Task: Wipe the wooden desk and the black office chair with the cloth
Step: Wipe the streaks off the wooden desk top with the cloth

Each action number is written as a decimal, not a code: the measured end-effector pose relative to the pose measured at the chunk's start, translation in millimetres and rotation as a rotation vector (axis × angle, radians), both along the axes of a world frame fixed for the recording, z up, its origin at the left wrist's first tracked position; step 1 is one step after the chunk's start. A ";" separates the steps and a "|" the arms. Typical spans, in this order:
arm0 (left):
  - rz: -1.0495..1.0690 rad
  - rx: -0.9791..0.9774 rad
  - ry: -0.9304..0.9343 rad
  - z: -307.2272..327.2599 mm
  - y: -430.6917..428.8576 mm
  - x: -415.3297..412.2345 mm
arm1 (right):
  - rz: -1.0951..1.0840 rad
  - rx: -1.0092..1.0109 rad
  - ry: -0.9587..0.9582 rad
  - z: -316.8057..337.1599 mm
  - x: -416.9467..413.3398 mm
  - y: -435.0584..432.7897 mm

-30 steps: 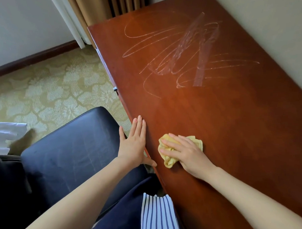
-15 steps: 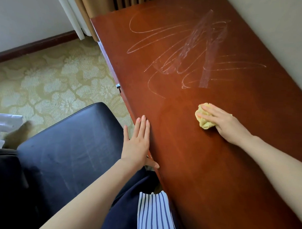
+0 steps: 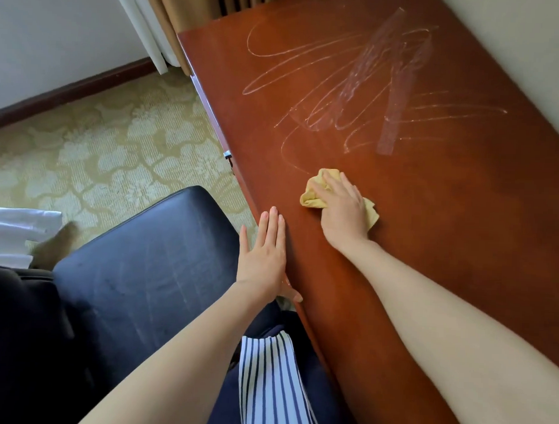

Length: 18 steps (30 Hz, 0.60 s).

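- cloth (image 3: 317,194): yellow, crumpled, on the bench (image 3: 460,250) near its front edge, below pale streaks (image 3: 355,97).
- my right grip (image 3: 343,211): curled over the cloth, pressing down.
- my left grip (image 3: 264,255): flat, empty, at bench edge.

Most of the cloth (image 3: 313,194) hidden under the right hand (image 3: 344,211), only yellow folds showing at its front and right; table (image 3: 461,218) cut off by top, right and bottom edges; chair (image 3: 136,270) runs out at left and bottom, partly covered by the left forearm; thumb of the left hand (image 3: 264,255) mostly hidden under the palm; white fabric (image 3: 14,231) cropped at left edge, can't tell what it is; small metal fitting (image 3: 227,154) on table's side too small to identify.
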<state>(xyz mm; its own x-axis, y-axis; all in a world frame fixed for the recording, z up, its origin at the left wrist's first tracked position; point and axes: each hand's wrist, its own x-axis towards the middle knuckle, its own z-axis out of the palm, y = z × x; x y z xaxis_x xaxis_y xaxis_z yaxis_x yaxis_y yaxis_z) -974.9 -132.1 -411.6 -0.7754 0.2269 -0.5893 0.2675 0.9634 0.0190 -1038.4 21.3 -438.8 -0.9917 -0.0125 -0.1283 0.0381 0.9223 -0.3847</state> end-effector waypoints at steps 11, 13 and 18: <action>-0.014 -0.056 -0.006 7.7 -0.2 -1.0 | 0.309 -0.146 0.014 1.4 165.9 33.6; -0.019 -0.083 -0.003 8.6 5.0 4.3 | 0.367 -0.142 0.023 1.9 192.1 55.6; -0.034 -0.048 0.055 10.2 28.9 13.8 | 0.339 -0.130 0.086 5.7 229.0 117.4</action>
<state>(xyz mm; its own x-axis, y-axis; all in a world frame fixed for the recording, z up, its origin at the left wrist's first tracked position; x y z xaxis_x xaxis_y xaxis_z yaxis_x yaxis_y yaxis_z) -961.1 -103.1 -401.4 -0.7994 0.2264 -0.5565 0.2996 0.9531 -0.0426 -809.4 138.8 -433.1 -0.9354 -0.3530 -0.0206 -0.2987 0.8200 -0.4883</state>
